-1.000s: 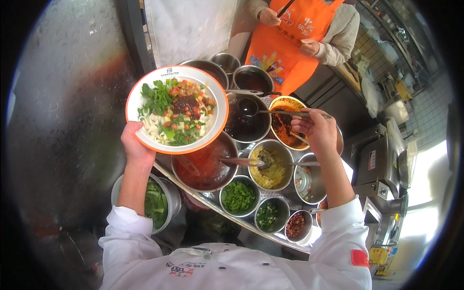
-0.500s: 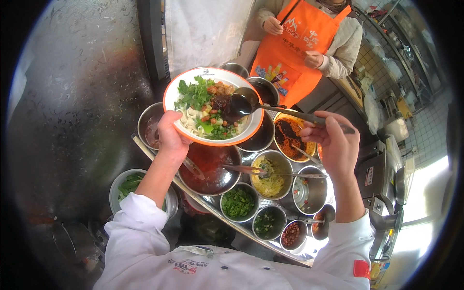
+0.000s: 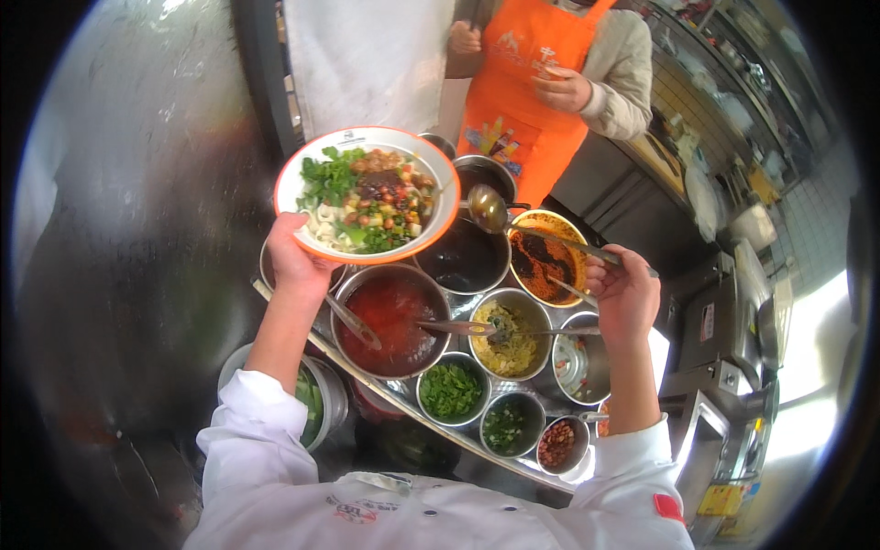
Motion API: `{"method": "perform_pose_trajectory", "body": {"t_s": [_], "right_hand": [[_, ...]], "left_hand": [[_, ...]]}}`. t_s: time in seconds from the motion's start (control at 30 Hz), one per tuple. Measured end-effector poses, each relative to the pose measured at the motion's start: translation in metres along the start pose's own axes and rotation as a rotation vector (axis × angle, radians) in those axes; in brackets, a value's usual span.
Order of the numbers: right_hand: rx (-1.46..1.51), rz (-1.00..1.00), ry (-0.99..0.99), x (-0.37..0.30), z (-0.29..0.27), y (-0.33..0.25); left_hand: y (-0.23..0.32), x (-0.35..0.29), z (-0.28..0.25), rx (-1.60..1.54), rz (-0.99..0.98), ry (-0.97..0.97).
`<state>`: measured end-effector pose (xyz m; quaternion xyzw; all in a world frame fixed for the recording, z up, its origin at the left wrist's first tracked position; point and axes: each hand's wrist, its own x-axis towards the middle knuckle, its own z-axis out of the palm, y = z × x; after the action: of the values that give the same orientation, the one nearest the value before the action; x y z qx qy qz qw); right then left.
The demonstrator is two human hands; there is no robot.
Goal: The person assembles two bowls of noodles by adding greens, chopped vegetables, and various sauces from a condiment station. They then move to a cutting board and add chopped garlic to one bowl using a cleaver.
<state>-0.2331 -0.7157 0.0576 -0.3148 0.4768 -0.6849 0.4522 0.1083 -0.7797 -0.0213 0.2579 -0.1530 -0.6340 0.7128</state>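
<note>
My left hand (image 3: 295, 261) holds up a white bowl with an orange rim (image 3: 367, 194), filled with noodles, greens, peanuts and dark sauce. My right hand (image 3: 625, 295) grips the long handle of a metal ladle (image 3: 488, 209), whose scoop hangs just right of the bowl, above a pot of dark liquid (image 3: 467, 257). Below the bowl sits a pot of red sauce (image 3: 392, 316) with a spoon in it.
Metal tubs hold chili oil (image 3: 543, 257), yellow pickles (image 3: 509, 335), chopped greens (image 3: 449, 392), scallions (image 3: 506, 423) and peanuts (image 3: 557, 445). A person in an orange apron (image 3: 536, 82) stands across the counter. A metal pot of leafy greens (image 3: 312, 403) is at lower left.
The bowl has shifted right over the pots. The ladle has pulled back off the bowl to its right side, over the dark pot.
</note>
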Motion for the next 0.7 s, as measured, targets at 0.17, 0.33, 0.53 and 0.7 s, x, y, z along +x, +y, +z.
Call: {"method": "perform_pose_trajectory", "body": {"t_s": [0.17,0.33,0.53,0.7], "right_hand": [[-0.173,0.083,-0.111,0.015,-0.025,0.071],[-0.101,0.263,-0.107,0.037,-0.021,0.109],[-0.039,0.332,-0.002,-0.015,-0.037,0.076],[-0.476,0.023,0.154,-0.120,-0.131,0.021]], "left_hand": [[0.004,0.011,0.028,0.134,-0.087,-0.019],[0.005,0.032,0.070,0.146,-0.113,-0.069],[-0.003,0.056,0.084,0.266,-0.074,0.035],[-0.022,0.089,0.091,0.403,-0.080,0.024]]}}
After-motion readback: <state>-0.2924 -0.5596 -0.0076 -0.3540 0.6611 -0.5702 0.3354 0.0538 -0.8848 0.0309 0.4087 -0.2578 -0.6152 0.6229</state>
